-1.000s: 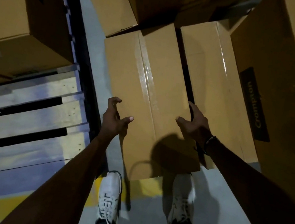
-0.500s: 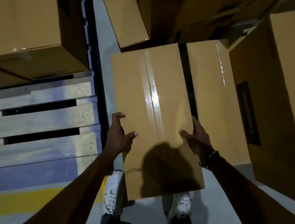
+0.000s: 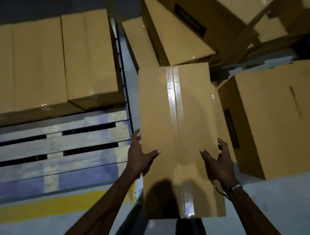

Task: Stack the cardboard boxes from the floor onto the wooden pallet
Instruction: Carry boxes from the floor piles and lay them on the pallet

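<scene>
Left hand (image 3: 140, 154) and right hand (image 3: 220, 164) are gripping opposite long sides of a taped cardboard box (image 3: 179, 131), thumbs lying on top. Wooden pallet (image 3: 50, 144) is sitting left of the hands, carrying stacked boxes (image 3: 46, 64) at its far end; more boxes (image 3: 277, 119) are crowding right and ahead.

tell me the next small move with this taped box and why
Probably swing the taped box left toward the bare slats of the wooden pallet: left hand and right hand grip its sides, and stacked boxes fill only the far part.
</scene>
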Motion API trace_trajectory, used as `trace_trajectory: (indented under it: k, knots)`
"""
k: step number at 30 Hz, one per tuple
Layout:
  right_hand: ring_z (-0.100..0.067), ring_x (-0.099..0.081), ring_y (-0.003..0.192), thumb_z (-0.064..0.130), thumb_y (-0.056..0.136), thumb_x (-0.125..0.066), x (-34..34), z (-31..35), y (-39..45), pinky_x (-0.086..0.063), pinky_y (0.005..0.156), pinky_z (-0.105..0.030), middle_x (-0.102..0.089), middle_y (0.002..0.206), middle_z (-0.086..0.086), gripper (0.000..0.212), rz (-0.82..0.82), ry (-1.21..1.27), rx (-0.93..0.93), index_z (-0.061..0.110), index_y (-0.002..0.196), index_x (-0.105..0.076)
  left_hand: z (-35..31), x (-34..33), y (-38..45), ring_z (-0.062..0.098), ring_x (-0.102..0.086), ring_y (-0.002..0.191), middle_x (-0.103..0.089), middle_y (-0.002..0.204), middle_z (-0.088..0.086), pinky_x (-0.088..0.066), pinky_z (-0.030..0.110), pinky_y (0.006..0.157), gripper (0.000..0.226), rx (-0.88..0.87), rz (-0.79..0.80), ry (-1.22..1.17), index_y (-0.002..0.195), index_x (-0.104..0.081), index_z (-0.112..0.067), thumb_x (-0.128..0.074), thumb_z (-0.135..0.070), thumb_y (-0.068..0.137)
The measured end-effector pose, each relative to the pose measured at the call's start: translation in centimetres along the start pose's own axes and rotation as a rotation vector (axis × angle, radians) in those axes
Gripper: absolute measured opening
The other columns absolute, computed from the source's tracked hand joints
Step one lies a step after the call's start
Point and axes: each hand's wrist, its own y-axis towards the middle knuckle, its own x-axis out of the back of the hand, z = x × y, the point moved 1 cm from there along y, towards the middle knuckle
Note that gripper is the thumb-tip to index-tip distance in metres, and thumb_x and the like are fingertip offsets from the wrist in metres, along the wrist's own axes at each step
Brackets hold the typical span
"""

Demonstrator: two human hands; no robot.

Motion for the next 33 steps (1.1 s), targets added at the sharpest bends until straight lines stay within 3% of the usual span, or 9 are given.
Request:
trace_trajectory:
  k: [2, 5, 12, 16, 20, 25, 29, 33]
  knots:
    - [-0.013, -0.041, 0.131, 0.04, 0.089, -0.078, 2.1, 2.6, -4.0, -0.036, 0.1, -0.035, -0.043, 0.153, 0.002, 0.074, -0.032, -0.008, 0.022, 0.03, 0.151, -0.039, -2.9, 2.2, -3.2, 0.031, -0.054, 0.137, -0.047, 0.157, 0.01, -0.05, 0.052, 0.108, 0.122, -0.036, 0.027, -0.006, 0.16, -0.021, -0.026, -0.089, -0.059, 0.064]
    - [-0.013, -0.041, 0.131, 0.041, 0.089, -0.077, 4.6, 6.2, -9.6, -0.037, 0.101, -0.037, -0.042, 0.154, 0.004, 0.073, -0.056, -0.011, 0.062, 0.031, 0.151, -0.039, -6.8, 5.3, -8.0, 0.027, -0.052, 0.136, -0.048, 0.155, 0.007, -0.047, 0.036, 0.104, 0.111, -0.075, 0.031, -0.023, 0.159, -0.024, -0.019, -0.094, -0.038, 0.075]
    - [-0.022, -0.045, 0.137, 0.061, 0.083, -0.073, 8.6, 11.1, -19.7, -0.042, 0.106, -0.045, -0.047, 0.153, 0.002, 0.08, -0.089, 0.007, 0.179, 0.034, 0.15, -0.04, -12.6, 11.3, -17.9, 0.009, -0.051, 0.119, -0.051, 0.136, -0.008, -0.044, 0.025, 0.093, 0.095, -0.169, -0.002, -0.079, 0.153, -0.033, -0.02, -0.092, -0.028, 0.079]
    - [-0.025, -0.04, 0.142, 0.052, 0.087, -0.075, 9.5, 12.3, -23.4, -0.039, 0.103, -0.043, -0.04, 0.16, 0.0, 0.079, -0.088, 0.005, 0.241, 0.032, 0.153, -0.038, -13.6, 13.5, -22.5, 0.014, -0.054, 0.12, -0.05, 0.134, -0.011, -0.047, 0.027, 0.093, 0.095, -0.201, -0.058, -0.098, 0.153, -0.034, -0.022, -0.093, -0.028, 0.078]
    - [-0.025, -0.042, 0.14, 0.047, 0.086, -0.077, 9.9, 12.7, -26.2, -0.04, 0.107, -0.043, -0.044, 0.156, -0.002, 0.077, -0.053, 0.027, 0.331, 0.026, 0.151, -0.041, -13.3, 15.2, -26.8, 0.016, -0.054, 0.122, -0.052, 0.14, -0.005, -0.05, 0.034, 0.098, 0.099, -0.195, -0.113, -0.135, 0.154, -0.033, -0.022, -0.094, -0.028, 0.077]
    - [-0.026, -0.042, 0.14, 0.044, 0.086, -0.078, 8.4, 13.1, -29.4, -0.038, 0.103, -0.038, -0.043, 0.156, -0.003, 0.076, -0.019, 0.049, 0.363, 0.026, 0.15, -0.041, -11.7, 17.4, -31.3, 0.014, -0.051, 0.121, -0.05, 0.134, -0.008, -0.046, 0.029, 0.094, 0.098, -0.163, -0.186, -0.169, 0.153, -0.033, -0.02, -0.094, -0.024, 0.077]
    - [-0.029, -0.045, 0.135, 0.039, 0.087, -0.079, 6.4, 14.4, -31.1, -0.038, 0.098, -0.036, -0.046, 0.152, -0.008, 0.073, 0.059, 0.005, 0.392, 0.022, 0.149, -0.042, -10.0, 19.9, -33.8, 0.025, -0.054, 0.127, -0.052, 0.144, 0.0, -0.052, 0.045, 0.103, 0.1, -0.123, -0.257, -0.17, 0.153, -0.033, -0.023, -0.095, -0.03, 0.075]
    - [-0.027, -0.049, 0.131, 0.042, 0.085, -0.08, 3.6, 15.8, -32.3, -0.042, 0.095, -0.036, -0.05, 0.147, -0.006, 0.073, 0.112, -0.005, 0.432, 0.024, 0.146, -0.043, -8.2, 23.0, -35.0, 0.028, -0.055, 0.128, -0.052, 0.146, 0.002, -0.054, 0.049, 0.103, 0.101, -0.078, -0.308, -0.184, 0.151, -0.034, -0.025, -0.096, -0.032, 0.072]
